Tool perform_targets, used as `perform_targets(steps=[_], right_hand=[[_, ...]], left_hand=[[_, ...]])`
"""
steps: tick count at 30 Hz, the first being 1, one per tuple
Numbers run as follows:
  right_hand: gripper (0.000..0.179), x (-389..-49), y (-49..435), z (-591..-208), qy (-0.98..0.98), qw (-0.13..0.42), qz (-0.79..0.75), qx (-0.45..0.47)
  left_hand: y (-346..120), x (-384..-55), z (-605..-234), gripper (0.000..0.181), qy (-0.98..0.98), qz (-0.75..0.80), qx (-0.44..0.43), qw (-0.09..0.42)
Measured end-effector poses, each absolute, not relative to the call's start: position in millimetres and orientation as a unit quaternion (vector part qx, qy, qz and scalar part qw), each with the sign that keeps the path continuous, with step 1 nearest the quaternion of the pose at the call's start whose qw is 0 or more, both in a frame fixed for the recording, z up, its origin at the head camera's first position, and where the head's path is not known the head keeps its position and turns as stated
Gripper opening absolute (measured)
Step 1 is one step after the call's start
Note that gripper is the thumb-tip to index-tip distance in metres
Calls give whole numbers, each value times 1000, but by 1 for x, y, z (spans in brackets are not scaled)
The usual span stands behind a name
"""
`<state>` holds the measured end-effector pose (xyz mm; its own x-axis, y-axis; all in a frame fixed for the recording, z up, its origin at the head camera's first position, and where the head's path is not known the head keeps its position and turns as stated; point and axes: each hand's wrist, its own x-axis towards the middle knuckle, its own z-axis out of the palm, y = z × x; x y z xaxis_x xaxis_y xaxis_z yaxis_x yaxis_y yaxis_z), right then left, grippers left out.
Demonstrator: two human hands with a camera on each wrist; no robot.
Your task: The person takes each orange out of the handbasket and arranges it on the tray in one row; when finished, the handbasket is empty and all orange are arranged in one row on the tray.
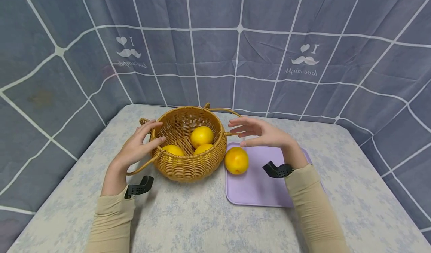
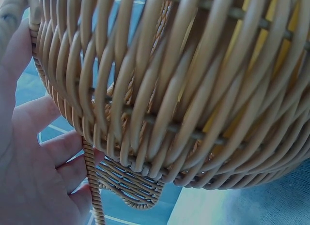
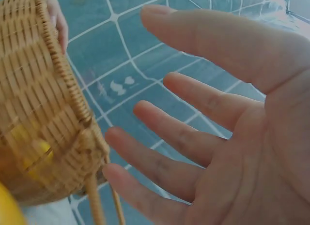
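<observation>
A wicker basket [image 1: 188,167] with thin loop handles holds several yellow round fruits, one fruit [image 1: 202,136] uppermost. At its left side my left hand [image 1: 136,146] grips the rim, thumb and fingers over the edge; in the left wrist view the fingers [image 2: 41,111] run behind the weave and their tips are hidden. My right hand [image 1: 264,131] is held up at the right of the basket, beside a handle, fingers apart and nothing in the palm. Below it an orange-yellow fruit [image 1: 237,160] sits on the left edge of a lilac tray [image 1: 260,193].
The tray lies right of the basket on a pale floral tablecloth [image 1: 188,219]. A grey-blue curtain [image 1: 215,54] with white lines rises behind the table and along both sides. Each wrist wears a black camera mount [image 1: 277,169].
</observation>
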<state>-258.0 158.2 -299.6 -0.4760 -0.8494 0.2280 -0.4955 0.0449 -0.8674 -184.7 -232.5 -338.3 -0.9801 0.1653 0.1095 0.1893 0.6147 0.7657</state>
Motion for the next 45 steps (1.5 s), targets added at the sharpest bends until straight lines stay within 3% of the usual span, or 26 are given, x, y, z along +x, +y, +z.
perform_targets(steps=[20, 34, 45], right_hand=[[65, -296, 69, -240, 638, 319, -504, -487], [64, -327, 15, -246, 564, 448, -490, -491], [62, -343, -9, -272, 622, 490, -441, -422]], left_hand=[[-233, -186, -340, 61, -900, -425, -97, 22], [-232, -186, -337, 62, -904, -417, -87, 15], [-232, -185, -337, 63, -908, -410, -86, 18]])
